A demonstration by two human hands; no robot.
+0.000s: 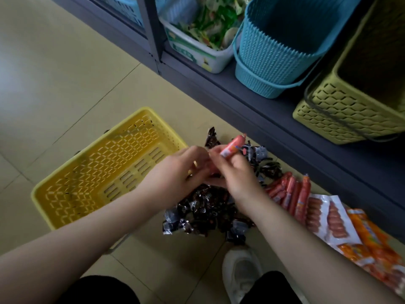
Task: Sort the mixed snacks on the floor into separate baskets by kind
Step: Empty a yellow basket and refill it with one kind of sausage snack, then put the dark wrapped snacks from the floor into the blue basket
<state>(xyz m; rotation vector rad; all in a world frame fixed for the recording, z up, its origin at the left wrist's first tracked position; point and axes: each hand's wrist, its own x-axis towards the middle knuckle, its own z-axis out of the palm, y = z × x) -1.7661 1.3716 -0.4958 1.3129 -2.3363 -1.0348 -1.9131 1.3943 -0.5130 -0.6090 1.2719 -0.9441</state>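
A pile of dark foil snack packets [208, 207] lies on the floor beside a yellow basket [65, 189] with no snacks in it. Loose red sausage sticks [291, 191] lie to the right of the pile. My right hand [236, 174] grips a red sausage stick [232, 145] that points up and away. My left hand [179, 170] meets the right one above the pile, fingers curled at the stick's lower end; what it pinches is hidden between the hands.
Flat sausage packs [326, 218] and orange packs [372, 249] lie at the right. On a low dark shelf [285, 110] stand a white bin of green packets [197, 51], a blue basket [274, 58] and a green basket [350, 102]. My white shoe [241, 273] is below.
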